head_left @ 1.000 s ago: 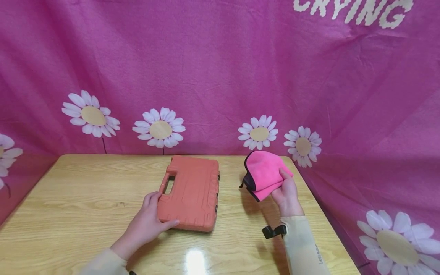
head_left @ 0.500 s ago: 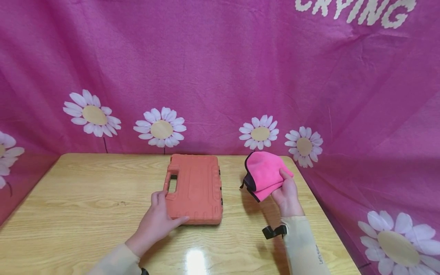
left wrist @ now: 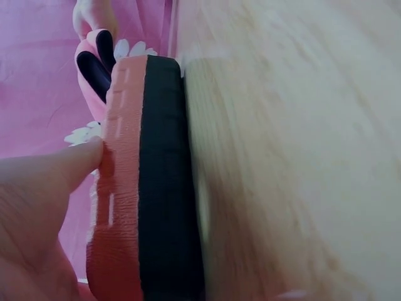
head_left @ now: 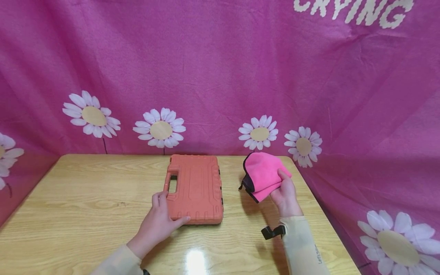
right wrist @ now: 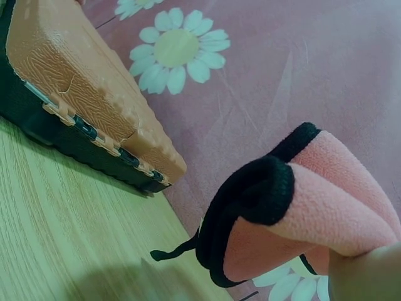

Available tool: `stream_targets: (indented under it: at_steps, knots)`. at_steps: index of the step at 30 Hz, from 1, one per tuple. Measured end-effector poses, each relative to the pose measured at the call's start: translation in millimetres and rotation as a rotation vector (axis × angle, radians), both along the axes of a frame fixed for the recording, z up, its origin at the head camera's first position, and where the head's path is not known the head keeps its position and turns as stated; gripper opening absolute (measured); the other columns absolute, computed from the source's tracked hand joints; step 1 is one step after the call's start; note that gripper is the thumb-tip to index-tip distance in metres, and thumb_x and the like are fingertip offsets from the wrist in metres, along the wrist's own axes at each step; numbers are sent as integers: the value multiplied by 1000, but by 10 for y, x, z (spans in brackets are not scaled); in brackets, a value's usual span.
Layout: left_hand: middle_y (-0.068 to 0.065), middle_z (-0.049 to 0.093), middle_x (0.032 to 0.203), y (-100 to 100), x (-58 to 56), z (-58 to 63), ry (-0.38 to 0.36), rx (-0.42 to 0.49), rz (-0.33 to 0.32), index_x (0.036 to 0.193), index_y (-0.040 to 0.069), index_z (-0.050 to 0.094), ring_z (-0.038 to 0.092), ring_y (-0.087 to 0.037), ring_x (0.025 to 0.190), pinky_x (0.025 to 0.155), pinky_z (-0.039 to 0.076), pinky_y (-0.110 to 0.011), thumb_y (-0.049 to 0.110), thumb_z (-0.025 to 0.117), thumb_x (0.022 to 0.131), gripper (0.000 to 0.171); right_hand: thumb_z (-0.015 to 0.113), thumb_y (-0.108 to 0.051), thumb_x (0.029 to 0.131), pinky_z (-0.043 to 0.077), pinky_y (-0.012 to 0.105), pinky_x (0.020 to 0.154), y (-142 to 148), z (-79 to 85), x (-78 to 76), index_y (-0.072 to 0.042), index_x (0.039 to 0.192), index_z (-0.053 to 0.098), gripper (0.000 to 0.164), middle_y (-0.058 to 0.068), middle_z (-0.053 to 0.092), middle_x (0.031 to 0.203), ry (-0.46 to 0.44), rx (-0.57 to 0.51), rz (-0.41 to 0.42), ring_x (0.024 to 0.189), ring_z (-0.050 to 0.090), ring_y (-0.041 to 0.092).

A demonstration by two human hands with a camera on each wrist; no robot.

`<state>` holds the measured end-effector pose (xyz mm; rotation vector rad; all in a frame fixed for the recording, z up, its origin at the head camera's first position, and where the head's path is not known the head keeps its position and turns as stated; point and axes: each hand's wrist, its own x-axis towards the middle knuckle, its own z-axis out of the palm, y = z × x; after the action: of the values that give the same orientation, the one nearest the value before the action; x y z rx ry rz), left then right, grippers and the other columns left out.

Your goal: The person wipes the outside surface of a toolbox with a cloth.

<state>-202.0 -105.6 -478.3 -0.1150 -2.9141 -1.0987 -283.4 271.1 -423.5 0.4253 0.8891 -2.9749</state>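
Note:
An orange-red plastic tool case [head_left: 194, 187] with a black lower half lies flat on the table, its handle cut-out on the left and its hinges on the right. My left hand [head_left: 156, 221] grips its near left corner, the thumb along the front edge and the fingers at the left side below the handle. In the left wrist view the thumb [left wrist: 81, 160] presses the orange half. To the right, my right hand [head_left: 286, 194] holds a folded pink cloth [head_left: 262, 172] with black edging, raised over the table. A black loop [right wrist: 175, 249] hangs from the cloth.
The wooden table [head_left: 89, 198] ends at a magenta curtain [head_left: 213, 76] printed with white daisies, which hangs behind and along the right side. A black strap piece [head_left: 273, 232] sits at the right wrist.
The tool case has been turned a little and shifted right and away, the left hand moving with it, mostly in the first half second. The right hand and cloth have hardly moved.

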Motion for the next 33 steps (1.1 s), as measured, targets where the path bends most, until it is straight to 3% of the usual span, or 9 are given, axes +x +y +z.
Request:
stream_targets:
  at_steps: [3,7,12,15,19,23,28,33]
  knots:
    - [-29,28,151,-34,-11,10,-17,-10,-22,154,-8,25,68,-35,97,81,60,-48,59,79,85,110,32,-19,113,53,18,95,-3,2,-1,-17,131,43,21,-5,68,108,-10,-3,-3,108,62,5]
    - [-27,35,149,-123,-64,95,-48,7,-29,152,-6,34,66,-32,97,83,58,-50,58,70,93,93,33,-19,113,54,18,94,-6,7,1,-17,131,44,21,-5,68,110,-23,6,-14,107,63,5]
    - [-25,56,137,-273,-209,253,-65,146,29,137,-4,54,64,-28,103,84,55,-43,44,62,102,60,34,-21,113,53,18,97,-11,13,8,-19,133,43,22,-6,67,111,-30,23,-15,111,61,4]
    - [-24,60,133,-353,-345,286,-81,270,65,131,-4,58,65,-29,102,79,53,-34,36,58,105,47,34,-21,113,52,18,99,-9,10,8,-18,133,43,23,-6,68,111,-26,24,-10,112,61,3]
    - [-28,57,133,-416,-539,234,-128,420,100,131,-6,56,67,-38,108,79,53,-31,29,53,108,41,33,-21,113,53,18,98,-6,-1,3,-18,133,44,23,-6,68,111,-25,31,-4,111,61,3]
    - [-28,60,123,-418,-692,158,-196,483,106,132,-10,52,69,-34,101,79,57,-34,26,50,109,43,33,-21,113,52,18,98,-9,-15,-6,-17,133,43,23,-6,68,112,-28,30,3,112,61,3]
    - [-22,62,111,-381,-809,94,-256,472,117,133,-11,52,60,-22,93,75,53,-30,28,50,108,46,32,-21,113,52,17,99,-23,-31,-5,-17,133,43,23,-6,68,111,-25,40,6,111,61,3]
    - [-31,60,126,-363,-902,50,-259,414,115,136,-14,52,58,-37,117,102,50,-47,29,48,109,50,32,-19,113,52,18,97,-38,-32,-1,-15,130,43,21,-6,69,108,-8,52,13,106,62,4]
